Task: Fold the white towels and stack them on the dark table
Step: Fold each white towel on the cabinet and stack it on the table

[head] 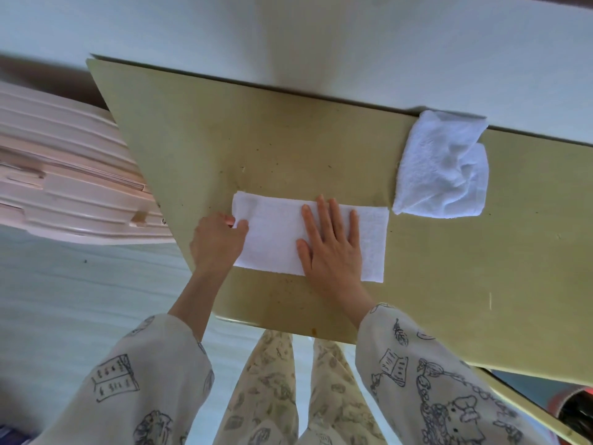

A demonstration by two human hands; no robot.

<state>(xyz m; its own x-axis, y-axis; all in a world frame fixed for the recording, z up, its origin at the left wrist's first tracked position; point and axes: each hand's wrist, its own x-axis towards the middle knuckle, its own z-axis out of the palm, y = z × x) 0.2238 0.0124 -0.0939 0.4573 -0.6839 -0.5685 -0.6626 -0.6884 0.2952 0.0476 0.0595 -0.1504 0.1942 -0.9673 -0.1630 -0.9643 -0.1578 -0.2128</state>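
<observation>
right hand flat on folded towel — left hand pinches its edge.

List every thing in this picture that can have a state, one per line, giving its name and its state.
flat towel: folded into a long strip, lying flat on the table.
bunched towel: loosely bundled, at the table's far edge.
left hand: pinches the flat towel's left end.
right hand: fingers straight, pressing on the flat towel.
suitcase: closed, beside the table.
</observation>
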